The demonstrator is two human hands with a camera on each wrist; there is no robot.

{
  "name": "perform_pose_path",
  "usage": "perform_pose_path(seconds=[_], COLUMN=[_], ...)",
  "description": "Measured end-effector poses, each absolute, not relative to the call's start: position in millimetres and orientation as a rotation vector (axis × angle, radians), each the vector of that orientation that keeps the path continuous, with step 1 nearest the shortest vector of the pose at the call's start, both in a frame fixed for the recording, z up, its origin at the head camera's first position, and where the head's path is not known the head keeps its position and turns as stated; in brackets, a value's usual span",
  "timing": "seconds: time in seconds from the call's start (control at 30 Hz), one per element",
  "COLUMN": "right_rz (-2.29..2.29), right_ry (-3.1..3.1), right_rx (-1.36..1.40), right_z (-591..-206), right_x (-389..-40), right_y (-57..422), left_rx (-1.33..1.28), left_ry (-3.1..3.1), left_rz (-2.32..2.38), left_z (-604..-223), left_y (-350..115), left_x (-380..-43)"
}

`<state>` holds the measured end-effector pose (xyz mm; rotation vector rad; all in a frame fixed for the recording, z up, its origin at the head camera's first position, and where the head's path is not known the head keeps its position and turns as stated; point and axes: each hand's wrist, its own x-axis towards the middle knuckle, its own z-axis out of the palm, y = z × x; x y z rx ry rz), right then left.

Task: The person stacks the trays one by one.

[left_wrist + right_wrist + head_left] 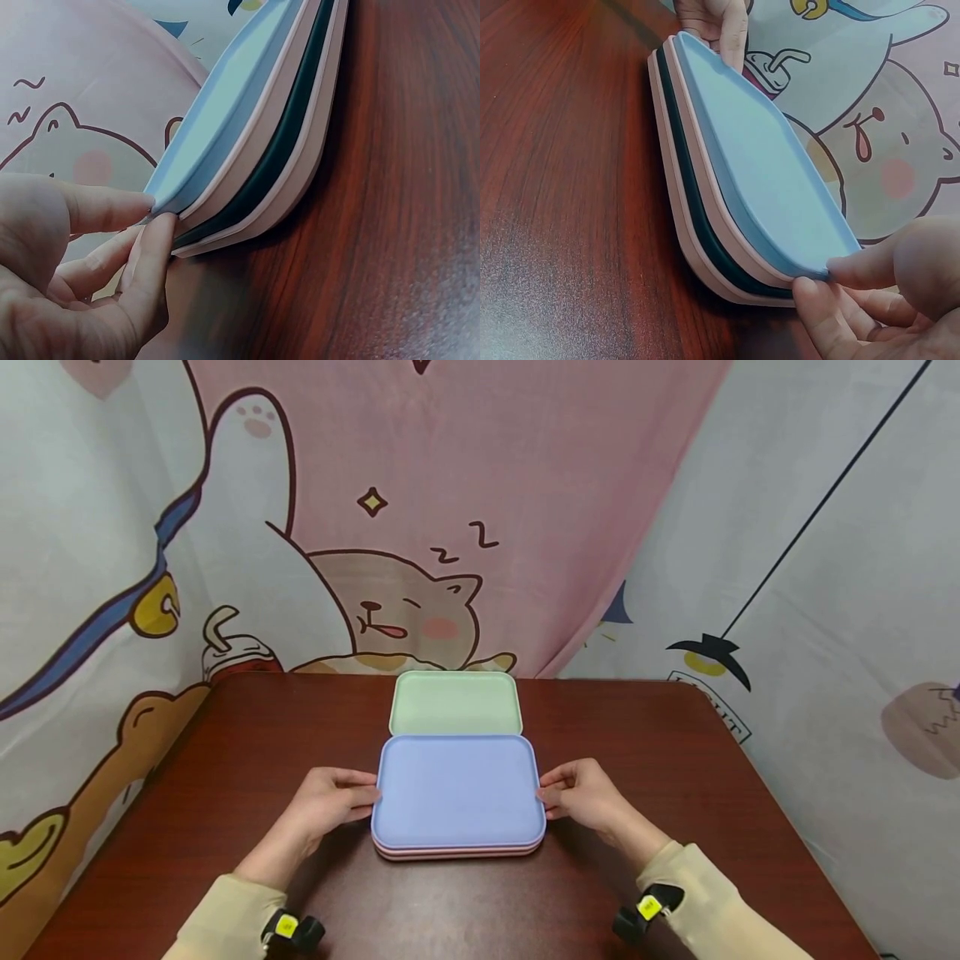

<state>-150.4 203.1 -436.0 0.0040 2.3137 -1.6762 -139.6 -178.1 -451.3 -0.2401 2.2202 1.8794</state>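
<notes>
A blue tray (459, 792) lies on top of a stack of rounded rectangular trays. Below it, in the wrist views, come a pink tray (705, 184), a dark green tray (697, 202) and another pink tray (681, 217). My left hand (330, 797) pinches the blue tray's left edge, thumb at the rim and fingers against the side. At the opposite edge my right hand (585, 797) pinches the same tray, its thumb (866, 268) on the rim. Directly behind the stack sits a light green tray (455, 703).
The stack stands on a dark red-brown wooden table (292, 727). A cartoon-printed cloth (540, 502) hangs behind the table and along its sides. A black device with a yellow label (287, 927) is strapped at the left wrist, and a similar device (648, 907) at the right.
</notes>
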Motion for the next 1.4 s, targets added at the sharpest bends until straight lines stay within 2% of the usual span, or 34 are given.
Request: perform_pose_path(seconds=[1.13,1.4], right_rz=[-1.671,-1.709], right_ry=[2.275,2.266], right_rx=[0.052,0.051], right_z=[-434,-425], right_x=[-157,-166], right_y=[206,213], left_rx=[-0.277,-0.264], left_ry=[2.21,2.2], left_rz=[1.864,1.875], left_z=[-449,-445], left_y=[-183,-190], left_x=[-143,-154])
